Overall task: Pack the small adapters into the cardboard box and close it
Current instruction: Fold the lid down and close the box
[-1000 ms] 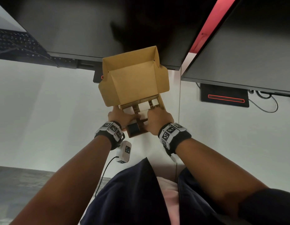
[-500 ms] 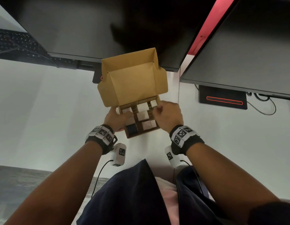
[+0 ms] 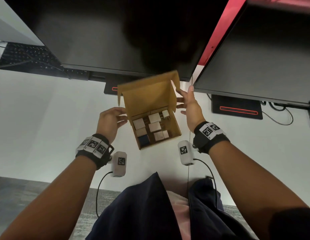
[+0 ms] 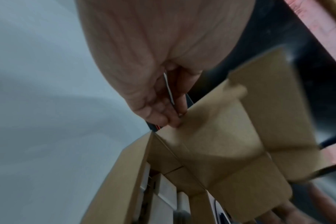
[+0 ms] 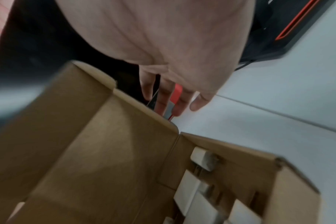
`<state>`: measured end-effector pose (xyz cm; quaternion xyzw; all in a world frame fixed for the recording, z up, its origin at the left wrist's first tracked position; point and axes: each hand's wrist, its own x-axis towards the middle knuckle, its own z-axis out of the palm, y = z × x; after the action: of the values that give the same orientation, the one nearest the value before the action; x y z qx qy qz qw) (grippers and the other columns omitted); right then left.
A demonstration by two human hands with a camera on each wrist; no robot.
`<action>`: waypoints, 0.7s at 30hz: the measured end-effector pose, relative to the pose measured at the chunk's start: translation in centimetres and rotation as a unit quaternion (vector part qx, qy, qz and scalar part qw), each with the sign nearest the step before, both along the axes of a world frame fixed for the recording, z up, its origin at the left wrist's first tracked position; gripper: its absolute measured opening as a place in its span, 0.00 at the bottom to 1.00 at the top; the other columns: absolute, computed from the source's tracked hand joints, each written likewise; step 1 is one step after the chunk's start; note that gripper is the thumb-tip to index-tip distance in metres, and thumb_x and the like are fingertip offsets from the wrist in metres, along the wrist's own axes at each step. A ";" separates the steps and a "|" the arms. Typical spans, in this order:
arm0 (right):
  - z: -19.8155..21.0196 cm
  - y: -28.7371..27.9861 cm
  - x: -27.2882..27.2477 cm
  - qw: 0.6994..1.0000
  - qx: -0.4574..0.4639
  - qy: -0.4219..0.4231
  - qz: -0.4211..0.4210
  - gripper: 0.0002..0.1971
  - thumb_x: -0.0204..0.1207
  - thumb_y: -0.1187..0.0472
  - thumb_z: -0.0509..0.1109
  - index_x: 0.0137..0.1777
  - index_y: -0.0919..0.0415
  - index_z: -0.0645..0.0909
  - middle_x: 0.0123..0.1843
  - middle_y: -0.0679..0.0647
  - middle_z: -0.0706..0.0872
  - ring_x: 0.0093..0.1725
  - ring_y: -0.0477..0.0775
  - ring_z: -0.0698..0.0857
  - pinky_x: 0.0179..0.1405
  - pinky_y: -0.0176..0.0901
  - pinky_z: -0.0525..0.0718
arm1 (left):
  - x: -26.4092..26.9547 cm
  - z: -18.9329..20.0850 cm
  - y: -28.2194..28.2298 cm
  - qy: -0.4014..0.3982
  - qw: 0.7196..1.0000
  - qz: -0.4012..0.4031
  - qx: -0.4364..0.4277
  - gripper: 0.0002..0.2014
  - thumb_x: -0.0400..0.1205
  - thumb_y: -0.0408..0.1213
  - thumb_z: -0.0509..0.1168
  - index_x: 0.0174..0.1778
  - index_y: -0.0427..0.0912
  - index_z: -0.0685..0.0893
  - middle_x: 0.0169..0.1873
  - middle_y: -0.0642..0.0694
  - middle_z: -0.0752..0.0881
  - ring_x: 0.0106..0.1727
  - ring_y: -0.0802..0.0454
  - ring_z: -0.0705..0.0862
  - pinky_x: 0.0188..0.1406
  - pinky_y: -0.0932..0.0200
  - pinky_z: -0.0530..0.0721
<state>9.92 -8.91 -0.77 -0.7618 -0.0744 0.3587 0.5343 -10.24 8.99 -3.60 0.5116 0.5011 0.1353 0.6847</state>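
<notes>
Item: cardboard box [image 3: 175, 126], on the white tabletop [image 3: 46, 118], centre of the head view; lid [image 3: 147, 96] upright at its 12 o'clock side.

Contents: small adapters [image 3: 155, 126], mostly white and one dark, lying inside in rows; none seen outside the box.

Left hand [image 3: 109, 122]: at the box's 9 o'clock; fingers [image 4: 163, 116] loosely extended, tips touching the lid's left flap, gripping nothing.

Right hand [image 3: 189, 108]: at 3 o'clock; fingers [image 5: 165, 97] straight and spread beside the lid's right flap, holding nothing; contact cannot be told.

Step in hand, judged: closing. Fold both side flaps inward evenly, bring the lid down toward 6 o'clock, and steer the front tuck inside the front wall; adapters standing proud would block it.

Edges and room: monitor [image 3: 116, 40] overhangs the lid at 12 o'clock, second monitor [image 3: 263, 58] at 2 o'clock, their bases near. Bare tabletop at 9, 3 and 6 o'clock leaves room to swing the wrists.
</notes>
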 end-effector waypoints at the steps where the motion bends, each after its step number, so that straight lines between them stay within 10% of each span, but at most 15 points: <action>1: 0.1 -0.6 -0.1 1.000 -0.008 0.008 0.001 0.36 0.83 0.29 0.38 0.68 0.42 0.84 0.61 0.49 0.88 0.64 0.55 0.83 0.78 0.67 0.69 | -0.2 0.2 -0.3 0.003 1.000 -0.008 -0.003 0.18 0.90 0.25 0.54 0.47 0.37 0.89 0.55 0.34 0.94 0.54 0.34 0.92 0.65 0.41 0.90; 4: -0.1 -2.5 0.0 0.998 -0.039 0.031 0.048 0.37 0.81 0.26 0.42 0.59 0.44 0.90 0.58 0.47 0.90 0.63 0.55 0.84 0.75 0.61 0.72 | -0.8 -0.1 -1.3 0.021 0.999 -0.040 -0.008 0.17 0.93 0.40 0.59 0.45 0.38 0.89 0.42 0.43 0.96 0.48 0.40 0.93 0.54 0.46 0.91; 7: -0.5 -4.1 -0.1 0.992 -0.074 0.038 0.095 0.32 0.82 0.28 0.53 0.62 0.48 0.90 0.57 0.45 0.92 0.59 0.55 0.87 0.69 0.57 0.78 | -1.1 -1.3 -2.5 0.056 0.993 -0.101 0.036 0.15 0.85 0.51 0.70 0.48 0.43 0.93 0.53 0.39 0.97 0.53 0.41 0.95 0.59 0.46 0.93; 11: -2.9 -5.7 -0.9 0.983 -0.106 -0.034 0.146 0.18 0.77 0.43 0.75 0.66 0.42 0.84 0.58 0.50 0.88 0.58 0.52 0.87 0.57 0.46 0.85 | -0.6 -1.8 -3.6 0.159 0.936 -0.218 0.224 0.14 0.82 0.42 0.80 0.62 0.45 0.93 0.55 0.50 0.92 0.50 0.46 0.91 0.64 0.53 0.85; 17: -5.8 -7.2 -2.3 0.968 -0.170 -0.090 0.163 0.20 0.81 0.52 0.71 0.72 0.42 0.74 0.49 0.52 0.88 0.47 0.51 0.88 0.41 0.37 0.82 | 0.1 -2.8 -3.8 0.198 0.918 -0.256 0.230 0.32 0.84 0.40 0.78 0.84 0.52 0.76 0.54 0.45 0.86 0.60 0.42 0.85 0.65 0.50 0.83; 21: -6.9 -7.9 -2.8 0.963 -0.211 -0.077 0.146 0.19 0.81 0.43 0.69 0.66 0.51 0.79 0.53 0.54 0.89 0.51 0.56 0.88 0.53 0.47 0.84 | 0.1 -3.0 -4.1 0.233 0.927 -0.235 0.177 0.30 0.87 0.50 0.73 0.83 0.46 0.73 0.53 0.43 0.90 0.60 0.40 0.86 0.61 0.51 0.82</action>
<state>7.09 -16.84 -7.71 -0.8634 -0.1487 0.3805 0.2961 -10.14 4.87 -6.63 0.7446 0.4798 -0.0664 0.4593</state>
